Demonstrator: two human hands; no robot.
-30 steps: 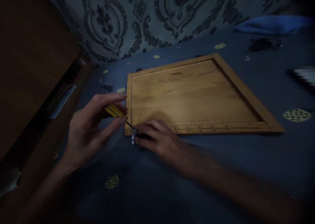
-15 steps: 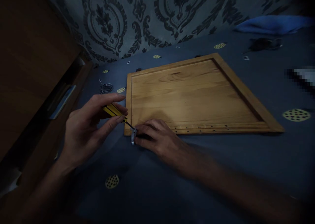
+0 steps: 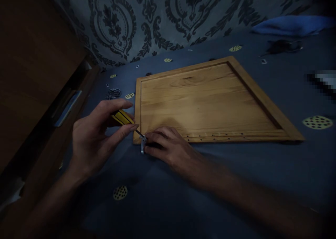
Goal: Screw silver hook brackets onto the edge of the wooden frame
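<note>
A wooden framed panel (image 3: pixel 204 99) lies flat on a blue patterned cloth (image 3: pixel 183 190). My left hand (image 3: pixel 97 137) is closed round a yellow-and-black screwdriver (image 3: pixel 122 118), its thin shaft angled down to the panel's near left corner. There a small metal bracket (image 3: pixel 142 145) sits against the corner. My right hand (image 3: pixel 168 146) is pinched on that bracket, fingertips pressing it against the wood. A row of small holes (image 3: pixel 217 137) runs along the panel's near rail.
Dark wooden furniture (image 3: pixel 34 74) stands along the left with a shelf gap. Small metal hardware (image 3: pixel 113 92) lies on the cloth near the panel's far left corner. A blue cloth bundle (image 3: pixel 291 25) and a dark object (image 3: pixel 282 46) lie at the far right. A patterned wall (image 3: pixel 157 18) stands behind.
The left hand has shifted its fingers a little round the screwdriver handle. The right hand and the bracket stay where they were.
</note>
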